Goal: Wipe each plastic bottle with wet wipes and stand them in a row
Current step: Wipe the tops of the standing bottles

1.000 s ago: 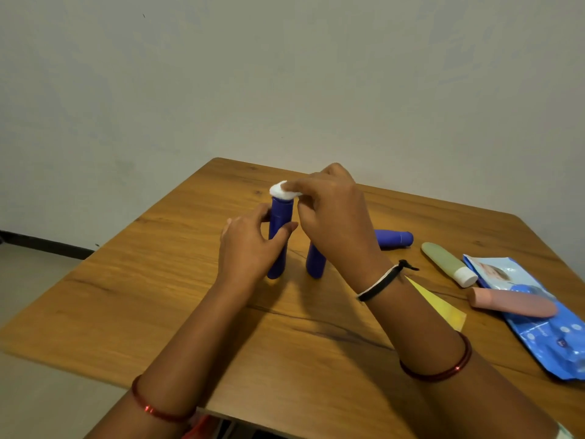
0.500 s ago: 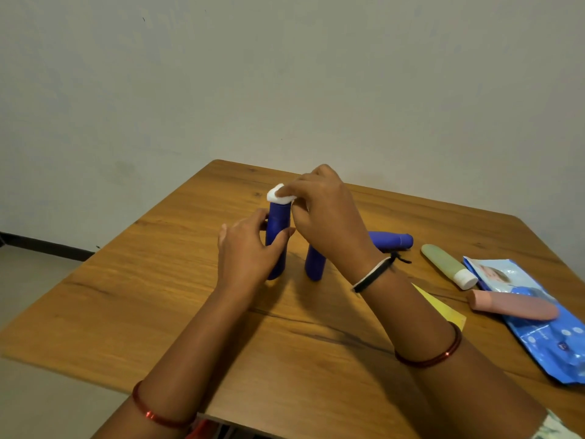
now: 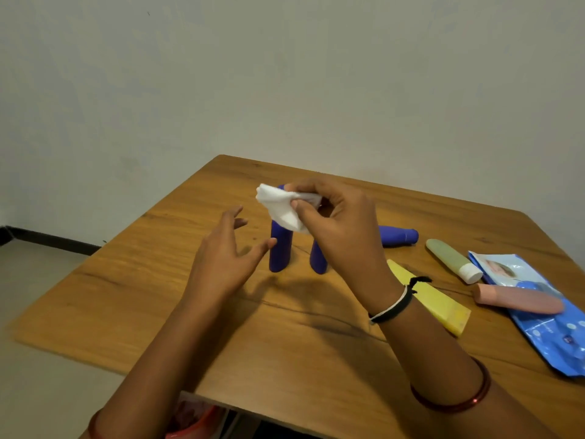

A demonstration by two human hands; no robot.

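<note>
Two blue bottles stand upright mid-table: the left one (image 3: 280, 251) and the right one (image 3: 318, 258), partly hidden behind my right hand. My right hand (image 3: 342, 229) pinches a crumpled white wet wipe (image 3: 283, 209) just above the left bottle's top. My left hand (image 3: 226, 258) hovers open beside the left bottle, fingers spread, thumb close to its side. A third blue bottle (image 3: 399, 236) lies on its side behind. A green bottle with a white cap (image 3: 451, 259), a pink bottle (image 3: 519, 301) and a yellow tube (image 3: 433, 304) lie to the right.
A blue wet-wipe pack (image 3: 550, 331) lies at the right edge of the wooden table (image 3: 158, 296), under the pink bottle. A grey wall stands behind the table. Something red shows below the near table edge (image 3: 196, 416).
My left hand has let go of the left blue bottle and opened beside it. My right hand lifted the wipe off the bottle's top, and the wipe now hangs looser.
</note>
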